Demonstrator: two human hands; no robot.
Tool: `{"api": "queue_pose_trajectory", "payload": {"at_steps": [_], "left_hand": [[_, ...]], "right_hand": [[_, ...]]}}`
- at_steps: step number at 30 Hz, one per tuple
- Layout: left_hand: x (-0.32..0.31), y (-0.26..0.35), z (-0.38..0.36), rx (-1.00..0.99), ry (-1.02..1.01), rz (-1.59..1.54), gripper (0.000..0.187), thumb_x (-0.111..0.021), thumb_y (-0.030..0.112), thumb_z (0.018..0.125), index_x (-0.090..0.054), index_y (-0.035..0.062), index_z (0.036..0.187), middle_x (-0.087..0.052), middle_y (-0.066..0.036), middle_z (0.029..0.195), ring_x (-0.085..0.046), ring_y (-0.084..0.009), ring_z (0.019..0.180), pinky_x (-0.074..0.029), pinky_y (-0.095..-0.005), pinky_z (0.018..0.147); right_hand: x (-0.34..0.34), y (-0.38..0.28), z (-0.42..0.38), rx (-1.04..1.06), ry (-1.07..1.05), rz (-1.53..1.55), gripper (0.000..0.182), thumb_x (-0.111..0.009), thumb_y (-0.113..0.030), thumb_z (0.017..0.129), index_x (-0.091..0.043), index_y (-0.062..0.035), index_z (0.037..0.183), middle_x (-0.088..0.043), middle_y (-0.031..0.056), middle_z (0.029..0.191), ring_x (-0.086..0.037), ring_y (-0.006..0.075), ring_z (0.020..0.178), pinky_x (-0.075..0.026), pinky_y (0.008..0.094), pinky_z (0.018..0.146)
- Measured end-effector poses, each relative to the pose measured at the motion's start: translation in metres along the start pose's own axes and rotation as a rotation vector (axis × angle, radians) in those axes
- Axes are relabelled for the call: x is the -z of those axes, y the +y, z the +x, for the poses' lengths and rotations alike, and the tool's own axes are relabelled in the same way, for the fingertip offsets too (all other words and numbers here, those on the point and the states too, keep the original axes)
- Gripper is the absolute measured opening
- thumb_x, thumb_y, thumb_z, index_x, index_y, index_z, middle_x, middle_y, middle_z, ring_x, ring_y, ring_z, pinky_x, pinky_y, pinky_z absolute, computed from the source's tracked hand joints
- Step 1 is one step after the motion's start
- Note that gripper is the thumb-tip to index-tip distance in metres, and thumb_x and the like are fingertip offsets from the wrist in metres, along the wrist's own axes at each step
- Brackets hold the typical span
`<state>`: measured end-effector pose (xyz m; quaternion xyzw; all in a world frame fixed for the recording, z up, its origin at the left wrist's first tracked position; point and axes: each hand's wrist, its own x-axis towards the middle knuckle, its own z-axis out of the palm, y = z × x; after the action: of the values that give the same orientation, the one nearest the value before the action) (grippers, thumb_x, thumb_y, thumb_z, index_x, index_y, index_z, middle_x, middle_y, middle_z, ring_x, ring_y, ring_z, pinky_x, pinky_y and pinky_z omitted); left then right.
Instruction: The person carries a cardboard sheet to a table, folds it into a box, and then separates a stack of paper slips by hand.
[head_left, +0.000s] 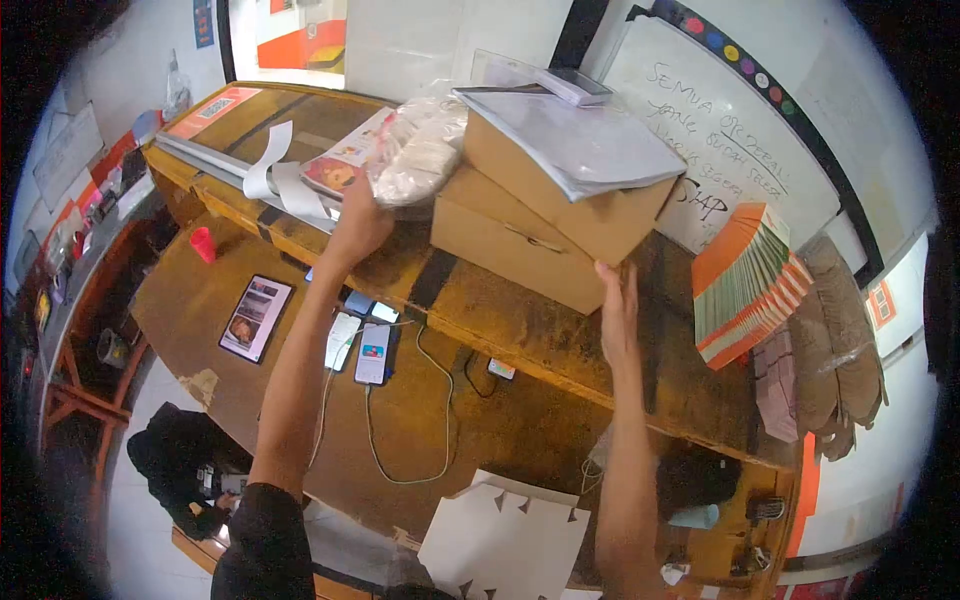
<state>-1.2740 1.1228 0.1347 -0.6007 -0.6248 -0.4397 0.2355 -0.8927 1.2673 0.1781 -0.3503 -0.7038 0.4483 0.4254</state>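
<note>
My left hand (362, 222) is closed at the near edge of a colourful printed packet (330, 172) on the raised wooden shelf. A clear plastic bag with pale contents (420, 145) lies against that packet, just beyond my knuckles. Fingers outstretched, my right hand (618, 310) rests against the near right corner of a brown cardboard box (515, 240). A second cardboard box (560, 195) sits askew on the first one. Papers in a clear sleeve (590, 140) top the stack, with a small clear case (575, 88) behind.
Below the shelf, the desk holds a tablet (256, 318), several phones (373, 355) with cables, and a red cup (202, 244). White paper strips (290, 185) curl at the left. Orange-edged booklets (745, 285) and folded brown cardboard (835, 340) stand right, before a whiteboard (720, 120).
</note>
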Motion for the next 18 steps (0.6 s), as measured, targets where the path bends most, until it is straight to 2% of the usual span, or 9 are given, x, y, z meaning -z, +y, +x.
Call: {"api": "queue_pose_trajectory", "payload": {"at_steps": [1,7,10,11,12,13,14,16,18], "left_hand": [[0.005,0.000,-0.002,0.032,0.038,-0.017,0.057,-0.062,-0.008,0.075,-0.051,-0.0030,0.131,-0.055,-0.031,0.129,-0.052,-0.0491,0.121,-0.044,-0.0462,0.101],[0.042,0.040,0.005,0.195,0.013,-0.057,0.079,-0.077,0.007,0.076,-0.037,-0.0048,0.143,-0.043,-0.029,0.144,-0.044,-0.0449,0.133,-0.037,-0.0453,0.111],[0.077,0.087,0.034,0.211,-0.032,0.015,0.101,-0.081,0.013,0.080,-0.014,-0.0062,0.152,-0.030,-0.028,0.153,-0.035,-0.0366,0.141,-0.031,-0.0445,0.116],[0.073,0.098,0.046,0.156,0.115,0.010,0.087,-0.076,0.023,0.087,-0.024,-0.0073,0.150,-0.042,-0.028,0.147,-0.044,-0.0352,0.136,-0.034,-0.0418,0.114],[0.062,0.101,0.059,0.248,0.080,-0.159,0.079,-0.072,0.025,0.091,-0.028,-0.0074,0.148,-0.047,-0.027,0.143,-0.047,-0.0342,0.134,-0.036,-0.0410,0.112],[0.050,0.099,0.075,0.344,0.038,-0.327,0.072,-0.067,0.027,0.094,-0.033,-0.0075,0.147,-0.053,-0.027,0.138,-0.050,-0.0331,0.132,-0.037,-0.0402,0.111],[0.039,0.093,0.087,0.445,-0.007,-0.494,0.065,-0.063,0.028,0.098,-0.037,-0.0077,0.145,-0.058,-0.026,0.134,-0.053,-0.0321,0.129,-0.039,-0.0395,0.110],[-0.020,0.052,0.092,0.329,-0.014,-0.282,0.048,-0.052,0.031,0.103,-0.054,-0.0071,0.133,-0.068,-0.025,0.116,-0.062,-0.0294,0.118,-0.044,-0.0377,0.103],[-0.005,0.091,0.101,0.410,-0.043,-0.302,0.044,-0.054,0.029,0.100,-0.059,-0.0072,0.124,-0.066,-0.029,0.116,-0.063,-0.0376,0.113,-0.047,-0.0416,0.098]], "right_hand": [[-0.006,-0.004,-0.002,0.006,-0.016,0.006,0.082,-0.061,-0.052,0.090,-0.035,0.0026,0.146,-0.046,0.0218,0.145,-0.044,0.0313,0.135,-0.033,0.0422,0.111],[-0.005,-0.007,-0.001,-0.039,-0.114,0.168,0.091,-0.063,-0.056,0.091,-0.025,-0.0008,0.153,-0.040,0.0207,0.150,-0.039,0.0312,0.139,-0.029,0.0438,0.114],[0.011,-0.006,0.005,-0.015,-0.136,0.393,0.095,-0.054,-0.064,0.094,-0.015,-0.0038,0.157,-0.027,0.0181,0.158,-0.028,0.0308,0.146,-0.022,0.0483,0.117],[0.014,-0.015,0.010,0.021,-0.093,0.467,0.096,-0.048,-0.067,0.095,-0.011,-0.0053,0.158,-0.021,0.0163,0.161,-0.021,0.0303,0.148,-0.018,0.0517,0.118],[0.016,-0.020,0.016,0.052,-0.052,0.541,0.096,-0.043,-0.069,0.096,-0.007,-0.0068,0.160,-0.014,0.0145,0.165,-0.015,0.0297,0.151,-0.014,0.0551,0.119],[0.016,-0.016,0.029,0.089,-0.048,0.571,0.097,-0.040,-0.071,0.096,-0.005,-0.0080,0.160,-0.010,0.0135,0.166,-0.009,0.0290,0.153,-0.012,0.0514,0.121],[0.011,-0.018,0.034,0.091,-0.042,0.548,0.094,-0.039,-0.070,0.097,-0.007,-0.0083,0.160,-0.013,0.0124,0.165,-0.011,0.0282,0.153,-0.013,0.0495,0.121],[0.001,-0.027,0.043,0.118,-0.035,0.504,0.089,-0.037,-0.069,0.099,-0.013,-0.0087,0.160,-0.019,0.0102,0.164,-0.016,0.0265,0.152,-0.017,0.0458,0.121],[-0.004,-0.017,0.048,0.082,-0.033,0.570,0.082,-0.034,-0.065,0.101,-0.019,-0.0096,0.159,-0.025,0.0079,0.162,-0.022,0.0247,0.150,-0.021,0.0429,0.120]]}}
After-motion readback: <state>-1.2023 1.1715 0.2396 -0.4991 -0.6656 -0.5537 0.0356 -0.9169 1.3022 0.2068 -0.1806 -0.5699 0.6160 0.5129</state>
